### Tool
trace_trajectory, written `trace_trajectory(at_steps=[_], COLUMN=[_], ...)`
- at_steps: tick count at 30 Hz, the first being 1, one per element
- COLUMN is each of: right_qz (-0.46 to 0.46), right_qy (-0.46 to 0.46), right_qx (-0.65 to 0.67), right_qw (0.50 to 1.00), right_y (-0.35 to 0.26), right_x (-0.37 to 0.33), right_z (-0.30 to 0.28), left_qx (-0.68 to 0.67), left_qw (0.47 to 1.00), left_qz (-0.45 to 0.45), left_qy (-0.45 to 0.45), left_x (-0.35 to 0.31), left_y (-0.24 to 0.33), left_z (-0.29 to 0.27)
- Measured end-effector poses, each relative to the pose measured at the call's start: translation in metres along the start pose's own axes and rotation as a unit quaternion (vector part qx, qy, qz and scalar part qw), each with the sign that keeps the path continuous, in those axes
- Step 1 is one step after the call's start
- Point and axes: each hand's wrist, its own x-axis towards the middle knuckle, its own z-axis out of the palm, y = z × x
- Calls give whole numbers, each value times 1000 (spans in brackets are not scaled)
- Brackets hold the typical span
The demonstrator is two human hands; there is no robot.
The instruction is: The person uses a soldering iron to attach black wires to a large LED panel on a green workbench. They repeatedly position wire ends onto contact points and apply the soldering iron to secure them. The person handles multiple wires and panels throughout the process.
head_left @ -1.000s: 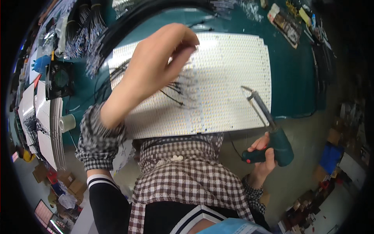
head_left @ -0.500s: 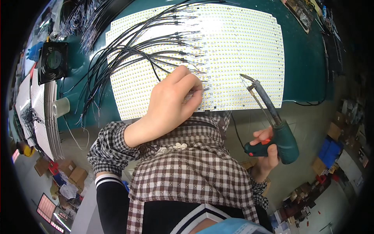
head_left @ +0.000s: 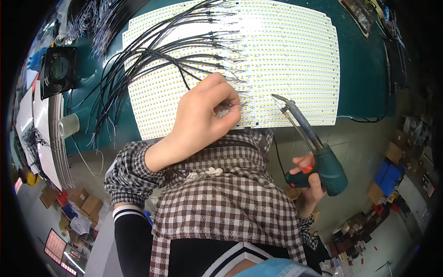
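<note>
Pinching a thin black wire (head_left: pixel 229 105) between thumb and curled forefinger, the left hand (head_left: pixel 203 117) is resting on the lower edge of a large white LED panel (head_left: pixel 286 60), just where a row of small solder pads seems to run, though the hand is hiding most of that spot. The right hand (head_left: pixel 307 182) is wrapping closed around the grip of a green soldering gun (head_left: pixel 318 152) with an orange trigger, holding it off the near edge of the table so that its metal tip (head_left: pixel 277 98) is hovering just above the panel's lower edge, near the left fingertips but apart from them. The panel is lying flat on the dark green table (head_left: pixel 364 69). A fan of black wires (head_left: pixel 152 60) is spreading from the panel's middle toward the upper left, several already ending on the board. A small black fan (head_left: pixel 57 71) is sitting at the far left of the table, a roll of tape (head_left: pixel 69 125) is lying below it, and stacked white strips (head_left: pixel 44 138) are leaning beside them.
</note>
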Motion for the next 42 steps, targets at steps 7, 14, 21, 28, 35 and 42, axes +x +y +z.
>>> trace_trajectory(at_steps=[7, 14, 21, 28, 35, 42], right_qz=[-11, -12, -1, 27, 55, 65], right_qy=[-19, -25, -16, -24, -30, 11], right_qx=[-30, -33, -59, -89, -72, -39], right_qw=[999, 999, 998, 995, 995, 997], right_y=[6, 6, -2, -2, 3, 5], right_x=[-4, -6, -2, -2, -4, -3], right_z=[-3, -1, 9, 11, 9, 13], left_qx=[50, 75, 50, 41, 49, 41], left_qw=[999, 997, 999, 999, 999, 999], left_qz=[8, -7, 13, 7, 2, 3], left_qy=[-7, -3, 8, -12, -24, -29], left_x=[2, 6, 3, 5, 5, 5], left_y=[4, 8, 2, 3, 4, 4], left_z=[-1, 0, 3, -1, -3, -3])
